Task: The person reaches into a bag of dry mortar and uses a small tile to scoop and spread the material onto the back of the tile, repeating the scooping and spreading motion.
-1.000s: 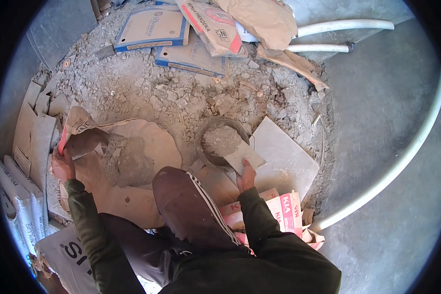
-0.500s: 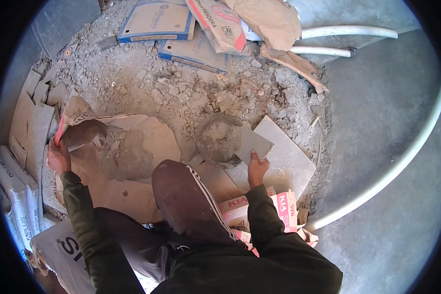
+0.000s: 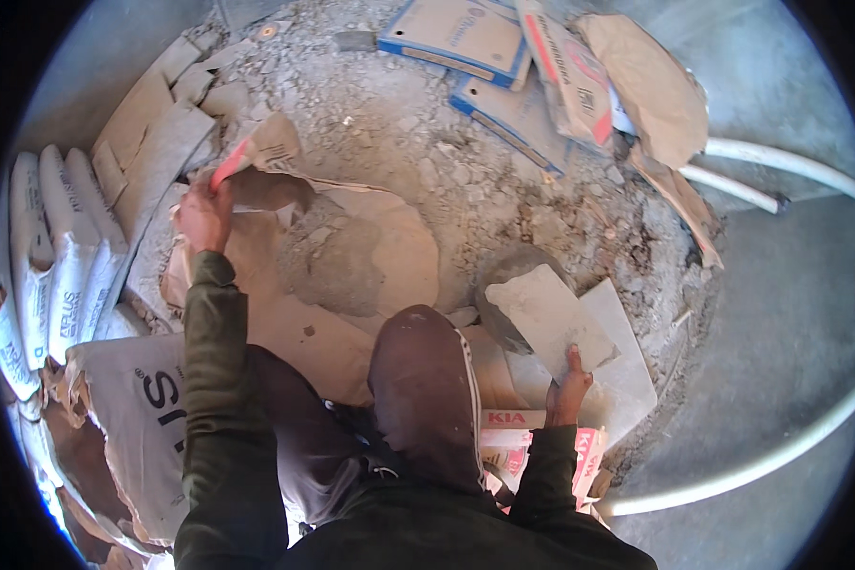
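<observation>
My left hand is closed on the folded rim of an opened paper sack and holds that edge up. Grey powder lies in a heap on the sack's spread paper. My right hand, thumb on top, grips the near end of a flat broken tile piece with a dusty, pale face. The piece covers much of a round grey bowl; what the bowl holds is hidden. Under the right hand a larger pale tile lies on the ground.
Rubble spreads beyond the sack. Flat cardboard boxes and empty paper bags lie at the far side. Full white sacks lean at the left. A white pipe curves across the concrete floor at the right.
The view has swung left. My right hand has turned the tile piece, so its broad dusty face now shows over the bowl. My left hand still holds the sack's rim.
</observation>
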Tool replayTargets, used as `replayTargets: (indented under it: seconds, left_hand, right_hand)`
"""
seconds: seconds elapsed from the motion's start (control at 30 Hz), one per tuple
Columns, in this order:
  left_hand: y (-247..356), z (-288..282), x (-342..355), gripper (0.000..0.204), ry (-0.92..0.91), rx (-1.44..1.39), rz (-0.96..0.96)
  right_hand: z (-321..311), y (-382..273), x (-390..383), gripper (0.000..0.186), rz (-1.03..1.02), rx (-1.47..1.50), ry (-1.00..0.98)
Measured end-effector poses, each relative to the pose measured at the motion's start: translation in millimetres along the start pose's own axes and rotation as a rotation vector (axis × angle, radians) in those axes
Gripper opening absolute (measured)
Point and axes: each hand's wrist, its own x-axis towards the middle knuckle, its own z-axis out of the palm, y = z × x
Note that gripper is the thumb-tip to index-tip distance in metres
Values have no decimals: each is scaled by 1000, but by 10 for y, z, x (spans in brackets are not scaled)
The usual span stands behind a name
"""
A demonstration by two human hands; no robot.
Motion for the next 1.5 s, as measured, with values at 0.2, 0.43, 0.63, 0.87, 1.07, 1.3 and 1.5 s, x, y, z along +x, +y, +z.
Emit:
replayTargets:
  seconds: [0.2, 0.43, 0.63, 0.87, 1.07, 1.3, 1.5]
  left_hand:
    - [182, -151, -18, 34, -24, -29, -43]
    - [543, -564, -60, 22, 41, -54, 37]
    - [1103, -848, -182, 15, 95, -157, 218]
    - [1242, -902, -194, 17, 63, -265, 266]
    - [1277, -843, -192, 17, 53, -288, 261]
    - [679, -514, -120, 16, 110, 0, 193]
    - [441, -241, -110, 38, 182, 90, 206]
  right_hand:
    - [552, 654, 55, 35, 174, 39, -300]
    - [1289, 1925, 167, 39, 385, -255, -498]
    - [1640, 2656, 298, 38, 490, -248, -586]
    - [1950, 2468, 100, 41, 555, -194, -694]
    - [2200, 2499, -193, 41, 672, -67, -657]
    - [2004, 2668, -115, 39, 674, -12, -696]
    - [1779, 2048, -50, 37, 681, 52, -675]
